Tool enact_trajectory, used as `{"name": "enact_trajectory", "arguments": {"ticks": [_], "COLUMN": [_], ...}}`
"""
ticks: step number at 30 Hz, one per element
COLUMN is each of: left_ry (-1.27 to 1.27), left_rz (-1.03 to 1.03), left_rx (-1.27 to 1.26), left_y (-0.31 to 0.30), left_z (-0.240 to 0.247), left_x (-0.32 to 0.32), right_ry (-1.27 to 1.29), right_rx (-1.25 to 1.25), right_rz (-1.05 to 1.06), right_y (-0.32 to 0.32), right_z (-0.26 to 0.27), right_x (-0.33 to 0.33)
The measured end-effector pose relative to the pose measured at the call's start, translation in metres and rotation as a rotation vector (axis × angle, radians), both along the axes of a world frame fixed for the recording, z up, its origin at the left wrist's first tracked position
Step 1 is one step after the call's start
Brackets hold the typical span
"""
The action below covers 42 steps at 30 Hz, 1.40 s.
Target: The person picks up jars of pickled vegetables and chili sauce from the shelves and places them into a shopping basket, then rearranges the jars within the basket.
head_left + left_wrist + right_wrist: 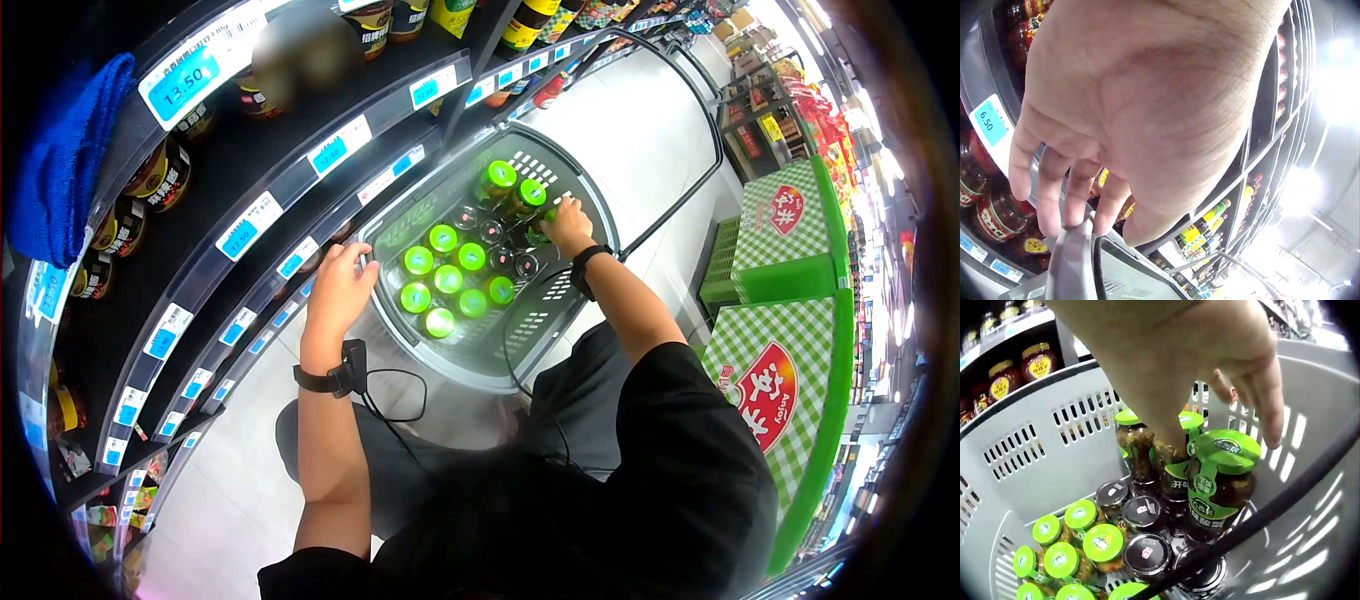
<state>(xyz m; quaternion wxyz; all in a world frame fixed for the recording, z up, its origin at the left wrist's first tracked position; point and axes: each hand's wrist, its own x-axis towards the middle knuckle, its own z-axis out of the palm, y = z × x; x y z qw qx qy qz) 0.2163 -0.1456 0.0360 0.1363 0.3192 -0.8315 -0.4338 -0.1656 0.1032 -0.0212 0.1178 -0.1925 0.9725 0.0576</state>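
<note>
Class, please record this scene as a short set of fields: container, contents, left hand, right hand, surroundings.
Container: grey basket
Contents: jars with green lids and jars with black lids
Left hand: at the basket's rim
Right hand: by a green-lidded jar; contact unclear
Surroundings: shelves with price tags left in the head view; green-checked boxes right

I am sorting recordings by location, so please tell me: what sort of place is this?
Most likely a supermarket aisle: printed price tags line the shelves, and a grey shopping basket holds many jars.
</note>
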Motion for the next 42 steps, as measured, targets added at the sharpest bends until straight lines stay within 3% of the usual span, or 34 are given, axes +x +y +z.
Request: {"name": "enact_trajectory", "arguments": {"ticks": [14,17,18,19,20,21,23,25,27,29,30,31,32,35,42], "left_ry": [-0.010,0.065,0.073,0.129,0.157,0.197,0.281,0.294,0.254,0.261,0.266,0.279,0.288,0.292,0.300], "left_rz": [0.003,0.001,0.013,0.050,0.049,0.070,0.089,0.074,0.095,0.108,0.116,0.120,0.121,0.138,0.190], "left_rx": [0.072,0.009,-0.046,-0.121,-0.127,-0.076,-0.009,-0.127,-0.092,-0.084,-0.080,-0.096,-0.108,-0.086,0.070], "left_y": [0.001,-0.003,-0.004,-0.007,-0.007,-0.007,-0.007,-0.009,-0.009,-0.006,-0.009,-0.010,-0.009,-0.010,-0.006], "left_z": [0.003,-0.008,-0.005,-0.020,-0.010,-0.010,0.004,0.000,0.002,0.005,0.008,0.010,0.012,0.029,0.048], "left_x": [0.002,0.003,0.002,0.001,0.002,0.001,0.001,0.001,0.003,0.008,0.008,0.009,0.009,0.014,0.020], "right_ry": [0.003,-0.065,-0.249,-0.422,-0.596,-0.941,-1.011,-0.545,-0.177,0.071,-0.051,0.061,-0.153,-0.138,-0.121], "right_rx": [0.060,0.186,0.266,0.217,-0.059,-0.298,-0.601,-0.839,-0.788,-0.896,-0.818,-0.703,-0.679,-0.543,-0.422], "right_rz": [0.079,0.316,0.349,0.682,0.720,0.701,0.828,1.050,1.188,1.476,1.368,1.292,1.234,1.174,1.046], "right_y": [0.004,0.002,-0.023,-0.031,-0.053,-0.073,-0.093,-0.123,-0.179,-0.263,-0.306,-0.355,-0.383,-0.462,-0.527], "right_z": [0.021,0.052,0.101,0.129,0.208,0.266,0.348,0.404,0.440,0.450,0.463,0.471,0.486,0.494,0.480], "right_x": [-0.010,-0.001,0.032,0.043,0.094,0.129,0.175,0.210,0.227,0.222,0.226,0.226,0.240,0.262,0.275]}}
